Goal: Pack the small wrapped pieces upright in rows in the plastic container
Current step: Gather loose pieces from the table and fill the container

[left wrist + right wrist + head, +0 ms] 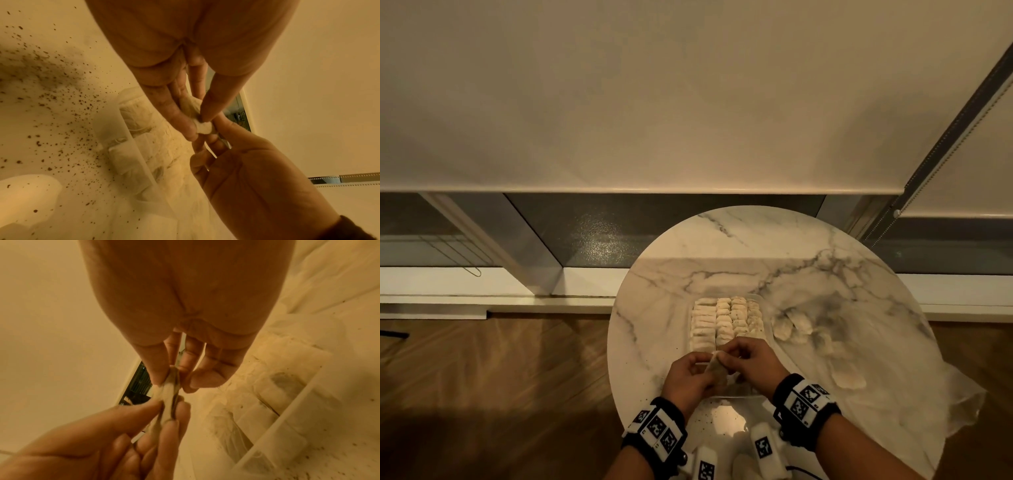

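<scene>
Two hands meet over the near end of the clear rectangular plastic container (763,308): the left hand (688,377) and the right hand (751,365) each pinch one end of a single small pale wrapped piece (715,368), held tilted between thumbs and fingertips. Just beyond the fingers, four rows of pale wrapped pieces (726,320) stand upright, filling the container's far part. To the right of the right hand, a loose heap of unpacked wrapped pieces (791,327) lies on crinkled clear plastic sheet (928,394), too blurred to count. The round white marble table (739,246) has bare room beyond and left; dark crumbs (61,113) speckle it.
</scene>
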### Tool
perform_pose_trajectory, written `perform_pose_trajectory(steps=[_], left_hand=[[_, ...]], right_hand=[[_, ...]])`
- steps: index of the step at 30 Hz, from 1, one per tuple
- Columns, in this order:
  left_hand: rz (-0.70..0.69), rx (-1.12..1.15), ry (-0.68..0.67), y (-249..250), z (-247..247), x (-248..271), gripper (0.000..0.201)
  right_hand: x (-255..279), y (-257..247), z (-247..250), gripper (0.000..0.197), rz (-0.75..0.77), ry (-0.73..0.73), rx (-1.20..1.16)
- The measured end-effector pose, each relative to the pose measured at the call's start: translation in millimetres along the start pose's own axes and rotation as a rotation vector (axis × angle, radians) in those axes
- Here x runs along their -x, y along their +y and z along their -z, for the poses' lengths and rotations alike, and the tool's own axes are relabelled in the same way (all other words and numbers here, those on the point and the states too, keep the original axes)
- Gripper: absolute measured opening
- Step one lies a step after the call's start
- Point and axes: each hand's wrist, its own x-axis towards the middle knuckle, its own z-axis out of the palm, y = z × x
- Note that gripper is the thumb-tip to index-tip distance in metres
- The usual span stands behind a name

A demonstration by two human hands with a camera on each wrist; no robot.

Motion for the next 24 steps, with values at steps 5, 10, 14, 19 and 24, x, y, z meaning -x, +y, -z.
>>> perform_pose_trajectory(steps=[5,10,14,19,24], left_hand=[[-0.011,-0.06,0.051,0,5,3,0.022],[-0.085,-0.129,0.073,0,11,2,0.017],[-0.157,-0.219,0.057,3,14,3,0.02],[-0.276,-0.47,0.064,4,16,-3,0.023],[-0.323,-0.614,-0.044,4,9,-9,0.023]], right_hand=[[2,0,0,0.007,-0.079,0.079,-0.229],[10,0,1,0.023,-0.127,0.008,-0.252],[16,-2,-1,0.025,-0.08,-0.048,-0.075],[15,6,1,0.016,-0.041,-0.05,0.131],[14,19,3,0.018,-0.01,-0.067,0.362]])
